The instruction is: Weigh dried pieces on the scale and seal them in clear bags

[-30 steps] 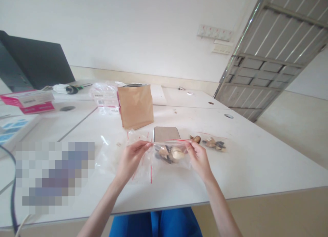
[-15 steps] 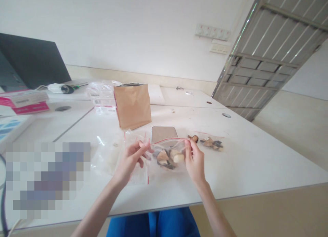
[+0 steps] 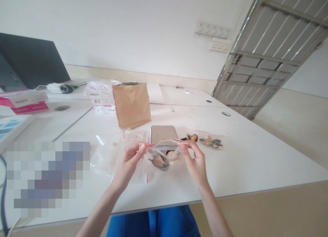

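Observation:
Between my hands is a clear zip-lock bag [image 3: 164, 165] with a red-edged top, holding dried brown and pale pieces that look like dried mushrooms. My left hand [image 3: 132, 159] pinches the top's left end, and my right hand [image 3: 194, 158] pinches the right end. The mouth bows apart between them. Just behind the bag lies a flat scale-like device with a metal plate [image 3: 164, 133], partly covered. Loose dried pieces [image 3: 192, 138] sit right of the plate, beside a second filled zip-lock bag [image 3: 212, 142]. Flat zip-lock bags [image 3: 138, 172] lie under and beside my left hand.
A brown paper pouch [image 3: 132, 105] stands open-topped behind the plate. Plastic-wrapped boxes [image 3: 101, 97] are to its left. Pink-and-white boxes [image 3: 29, 102] and a dark monitor [image 3: 33, 61] occupy the far left. A blurred-out patch covers the table's near left. A metal gate [image 3: 271, 56] leans at right.
The bag's top edge has gone from nearly straight to an upward bow, and its mouth is more spread. The pieces inside have shifted slightly. Both hands still grip the ends.

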